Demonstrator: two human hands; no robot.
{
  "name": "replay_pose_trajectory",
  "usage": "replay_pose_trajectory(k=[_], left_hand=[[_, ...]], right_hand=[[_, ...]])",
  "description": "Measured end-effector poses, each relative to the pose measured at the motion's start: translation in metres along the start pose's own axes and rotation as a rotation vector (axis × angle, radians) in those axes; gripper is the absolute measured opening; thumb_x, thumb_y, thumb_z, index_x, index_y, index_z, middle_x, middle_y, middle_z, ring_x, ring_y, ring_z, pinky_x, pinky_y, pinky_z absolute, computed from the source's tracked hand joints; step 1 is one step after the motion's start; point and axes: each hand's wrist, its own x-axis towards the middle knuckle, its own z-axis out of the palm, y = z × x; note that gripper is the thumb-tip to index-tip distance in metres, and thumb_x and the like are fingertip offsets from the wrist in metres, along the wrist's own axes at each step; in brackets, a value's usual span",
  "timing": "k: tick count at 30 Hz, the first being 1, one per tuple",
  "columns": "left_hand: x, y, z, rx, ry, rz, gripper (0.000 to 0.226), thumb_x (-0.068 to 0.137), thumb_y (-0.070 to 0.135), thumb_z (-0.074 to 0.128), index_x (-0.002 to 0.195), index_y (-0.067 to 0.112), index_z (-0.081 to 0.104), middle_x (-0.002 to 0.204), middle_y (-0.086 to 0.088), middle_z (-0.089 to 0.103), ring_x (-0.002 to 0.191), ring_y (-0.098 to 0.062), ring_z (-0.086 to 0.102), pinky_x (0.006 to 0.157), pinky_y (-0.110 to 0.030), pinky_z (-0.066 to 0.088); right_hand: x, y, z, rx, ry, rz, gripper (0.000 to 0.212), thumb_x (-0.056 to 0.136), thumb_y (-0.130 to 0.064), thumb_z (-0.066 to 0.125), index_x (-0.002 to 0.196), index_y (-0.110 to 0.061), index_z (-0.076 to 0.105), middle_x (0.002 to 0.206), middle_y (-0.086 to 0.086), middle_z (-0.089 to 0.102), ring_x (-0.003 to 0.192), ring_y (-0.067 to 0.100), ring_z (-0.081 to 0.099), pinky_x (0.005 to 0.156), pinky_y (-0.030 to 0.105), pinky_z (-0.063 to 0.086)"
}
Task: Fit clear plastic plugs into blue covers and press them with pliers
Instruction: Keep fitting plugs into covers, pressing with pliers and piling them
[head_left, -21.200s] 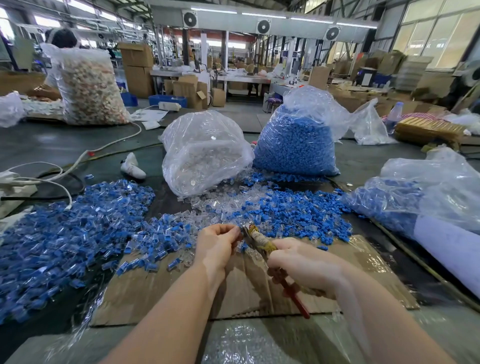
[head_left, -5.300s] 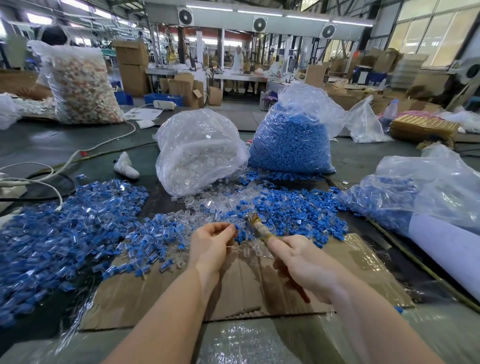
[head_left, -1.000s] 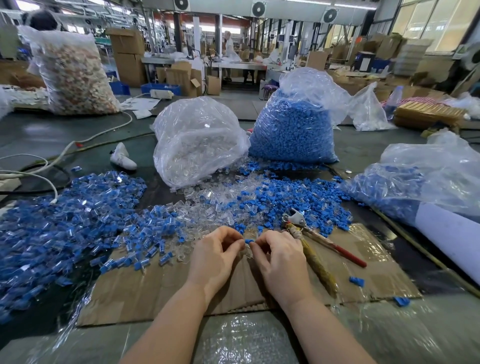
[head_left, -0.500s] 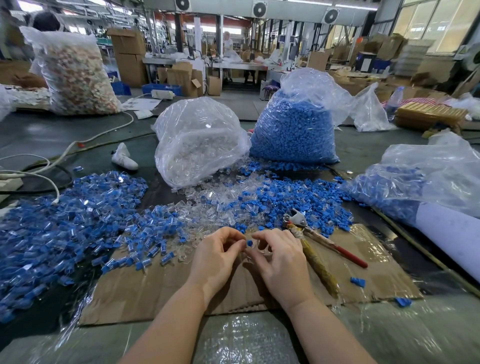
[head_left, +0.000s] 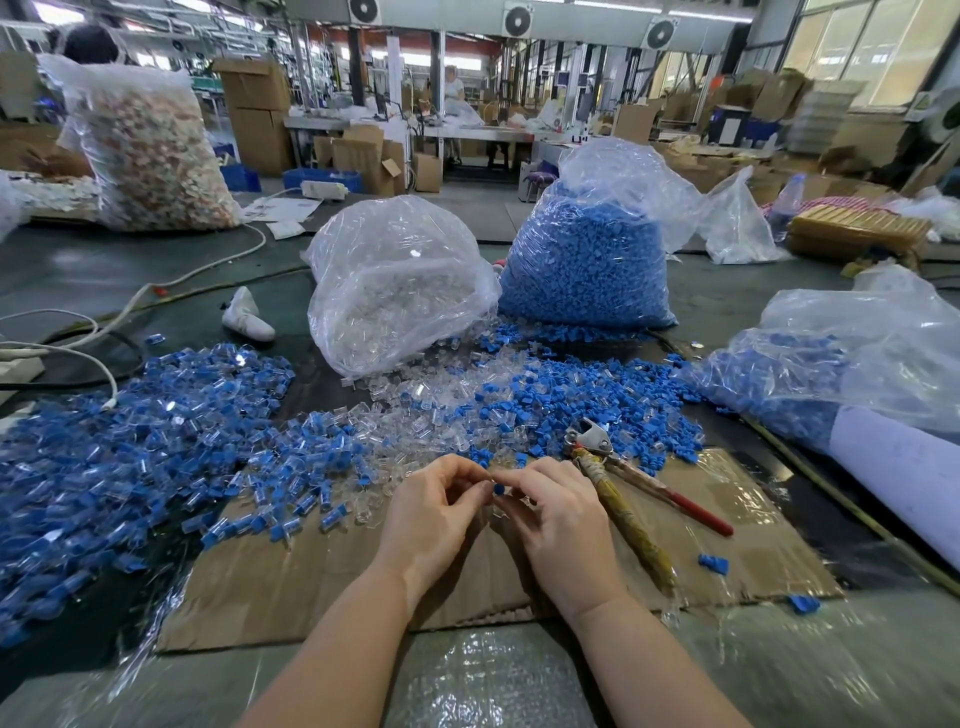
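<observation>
My left hand (head_left: 434, 512) and my right hand (head_left: 558, 514) meet fingertip to fingertip above the cardboard sheet (head_left: 322, 577). Between the fingertips a small blue cover (head_left: 498, 489) shows, pinched there together with a clear plastic plug that is barely visible. The pliers (head_left: 618, 478) lie on the cardboard just right of my right hand, jaws pointing away, one handle wrapped in worn tape and one red. Loose clear plugs (head_left: 415, 415) and loose blue covers (head_left: 597, 395) are heaped right beyond my hands.
A big heap of fitted blue-and-clear pieces (head_left: 119, 457) spreads on the left. Bags stand behind: clear plugs (head_left: 395, 286), blue covers (head_left: 587, 270), another blue bag (head_left: 841, 358) at right. White cables (head_left: 78, 338) run at far left. Two stray blue covers (head_left: 712, 564) lie on the cardboard.
Earlier my right hand held the pliers; they now lie on the cardboard. Over the last second both hands stay together, fingers shifting slightly around the blue cover.
</observation>
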Motion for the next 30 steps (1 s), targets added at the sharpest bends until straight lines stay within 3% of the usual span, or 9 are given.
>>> replay_pose_trajectory(k=[4,16,20,23,26,28,30], left_hand=[[0.002,-0.001,0.000,-0.011,0.017,-0.002,0.008,0.083,0.011,0.068,0.084,0.019,0.066,0.076,0.003,0.069,0.074,-0.012,0.065,0.076,-0.028,0.053],[0.003,-0.002,0.002,0.015,0.019,0.001,0.013,0.082,0.011,0.068,0.081,0.023,0.064,0.074,0.005,0.068,0.072,-0.008,0.063,0.072,-0.022,0.052],[0.003,-0.003,0.001,0.003,0.025,-0.004,0.008,0.082,0.013,0.068,0.083,0.020,0.065,0.075,0.004,0.068,0.070,-0.006,0.062,0.069,-0.017,0.050],[0.003,-0.003,0.002,-0.040,0.042,-0.018,0.009,0.082,0.010,0.068,0.081,0.018,0.065,0.074,0.000,0.068,0.070,-0.010,0.062,0.065,-0.013,0.048],[0.004,-0.004,0.002,-0.064,0.041,-0.028,0.008,0.083,0.009,0.067,0.082,0.017,0.064,0.074,0.000,0.068,0.068,-0.006,0.063,0.062,-0.008,0.045],[0.004,-0.004,0.003,-0.094,0.042,-0.039,0.008,0.083,0.008,0.066,0.082,0.015,0.064,0.073,0.001,0.068,0.064,0.000,0.062,0.060,-0.007,0.045],[0.005,-0.005,0.003,-0.094,0.057,-0.039,0.010,0.083,0.008,0.067,0.081,0.017,0.064,0.074,0.000,0.068,0.068,-0.005,0.063,0.062,-0.008,0.045]], right_hand=[[0.001,0.000,0.001,-0.013,0.016,-0.009,0.016,0.081,-0.022,0.072,0.096,-0.015,0.073,0.083,-0.001,0.063,0.078,0.021,0.057,0.071,0.040,0.048],[0.001,0.001,0.001,-0.030,0.017,-0.057,0.018,0.079,-0.024,0.073,0.094,-0.016,0.072,0.081,-0.002,0.062,0.076,0.020,0.057,0.068,0.036,0.049],[0.001,0.002,0.000,-0.070,0.029,-0.030,0.018,0.079,-0.020,0.073,0.096,-0.016,0.070,0.085,-0.002,0.063,0.081,0.021,0.058,0.074,0.038,0.049],[0.003,0.005,-0.006,-0.147,0.056,0.096,0.023,0.085,-0.029,0.066,0.106,-0.018,0.067,0.098,-0.004,0.063,0.095,0.018,0.057,0.088,0.035,0.041],[0.008,0.014,-0.020,-0.320,0.025,0.344,0.038,0.092,-0.041,0.050,0.126,-0.022,0.053,0.119,-0.004,0.055,0.111,0.013,0.049,0.098,0.031,0.033],[0.009,0.024,-0.033,-0.537,-0.105,0.528,0.049,0.094,-0.051,0.038,0.134,-0.022,0.040,0.130,0.003,0.049,0.120,0.018,0.044,0.103,0.037,0.031],[0.009,0.034,-0.044,-0.651,-0.289,0.697,0.065,0.092,-0.059,0.032,0.142,-0.019,0.026,0.143,0.011,0.038,0.131,0.026,0.036,0.109,0.049,0.023]])
